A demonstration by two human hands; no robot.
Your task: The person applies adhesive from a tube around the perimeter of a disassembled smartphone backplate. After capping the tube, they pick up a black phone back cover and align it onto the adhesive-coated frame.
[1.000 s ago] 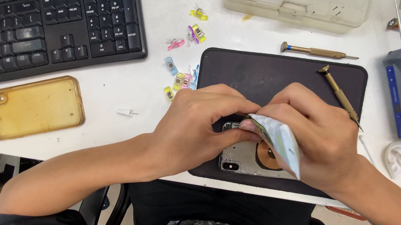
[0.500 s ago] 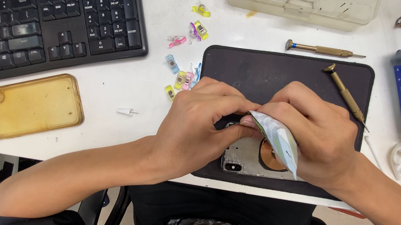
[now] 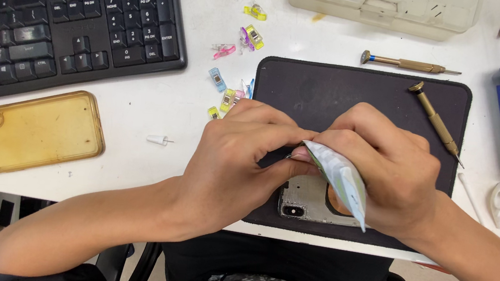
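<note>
With our left hand (image 3: 242, 158) and right hand (image 3: 383, 167) both pinched shut on the small foil packet (image 3: 339, 175) above the opened phone (image 3: 311, 203) on the black mat (image 3: 329, 93), we judge a sudden tear could spill its contents onto the phone.

The mat (image 3: 329, 93) is dark and matt, looks like soft rubber or leatherette. The phone body (image 3: 308, 202) on it is bare silvery metal, a bit scuffed. The packet (image 3: 339, 175) between the fingers looks like glossy foil or coated paper. The phone case (image 3: 37, 130) is soft clear plastic gone amber-yellow, kinda shiny. Both screwdrivers (image 3: 434, 121) have brassy metal handles. The keyboard (image 3: 58, 21) is matt black plastic, the clips (image 3: 228, 98) bright see-through plastic, and the desk (image 3: 160, 106) smooth white.
</note>
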